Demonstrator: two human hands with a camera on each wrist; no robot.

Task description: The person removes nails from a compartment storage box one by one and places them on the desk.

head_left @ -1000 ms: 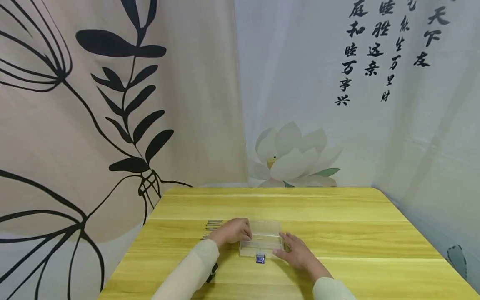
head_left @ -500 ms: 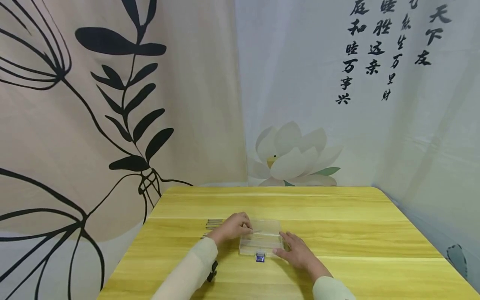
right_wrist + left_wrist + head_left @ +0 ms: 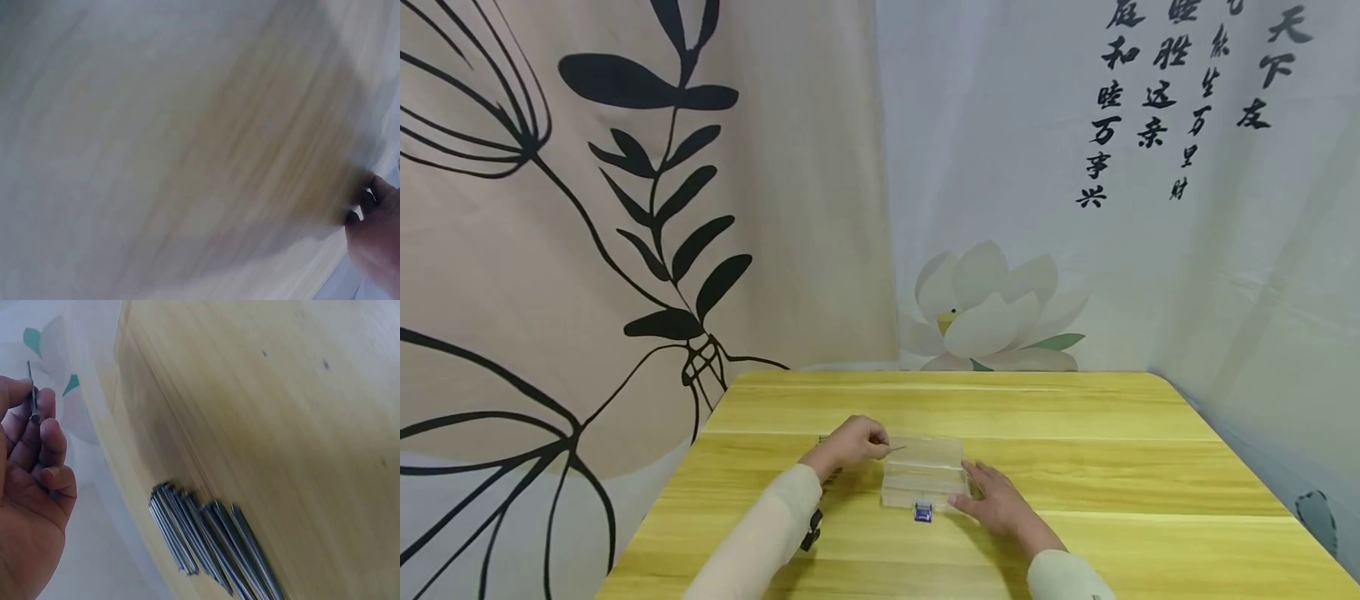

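Observation:
My left hand (image 3: pixel 854 440) pinches a thin steel nail (image 3: pixel 31 387) between thumb and fingertips, its head toward the palm side in the left wrist view. In the head view that hand is raised just left of the open lid (image 3: pixel 932 451) of a clear plastic box (image 3: pixel 898 498). A blue latch (image 3: pixel 922 512) hangs at the box's front. At the box's right end, my right hand (image 3: pixel 1000 502) grips it, thumb by the front corner and fingers along the side. Several nails (image 3: pixel 209 540) of different lengths lie in a row under my left forearm.
The box stands mid-table on a yellow wood-grain table (image 3: pixel 1075 408). A black strap (image 3: pixel 812 531) shows at my left wrist. Behind the table hangs a printed curtain (image 3: pixel 820 208).
My left hand has lifted from the box's inside, up and to the left, with the nail in its fingers. The right hand stays at the box's right end.

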